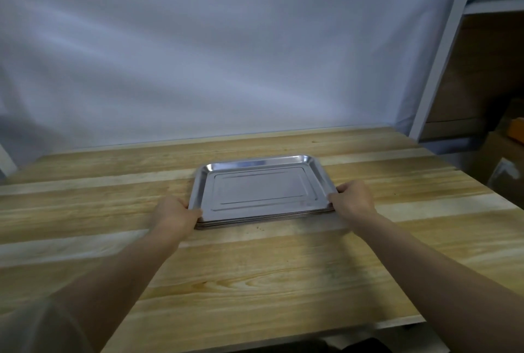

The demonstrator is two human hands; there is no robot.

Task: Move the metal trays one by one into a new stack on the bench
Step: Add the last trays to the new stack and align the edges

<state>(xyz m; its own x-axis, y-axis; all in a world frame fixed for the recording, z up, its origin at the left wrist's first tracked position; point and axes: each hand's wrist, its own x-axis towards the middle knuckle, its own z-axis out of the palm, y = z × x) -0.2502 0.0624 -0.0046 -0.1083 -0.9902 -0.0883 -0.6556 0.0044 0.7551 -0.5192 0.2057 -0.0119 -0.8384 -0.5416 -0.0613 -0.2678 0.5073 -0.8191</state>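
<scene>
A stack of several shiny rectangular metal trays [259,187] lies flat on the wooden bench [255,262], a little right of the middle. My left hand [177,215] grips the stack's near left corner, thumb over the rim of the top tray. My right hand [353,196] grips the near right corner the same way, thumb on the rim and fingers curled under the edge. Whether the hands hold only the top tray or more cannot be told. The trays rest level, with their layered edges showing along the front side.
A pale sheet [226,55] hangs behind the bench. A white shelving post [442,49] and cardboard boxes [504,154] stand past the bench's right edge. Bare wood stretches left of the stack and in front of it.
</scene>
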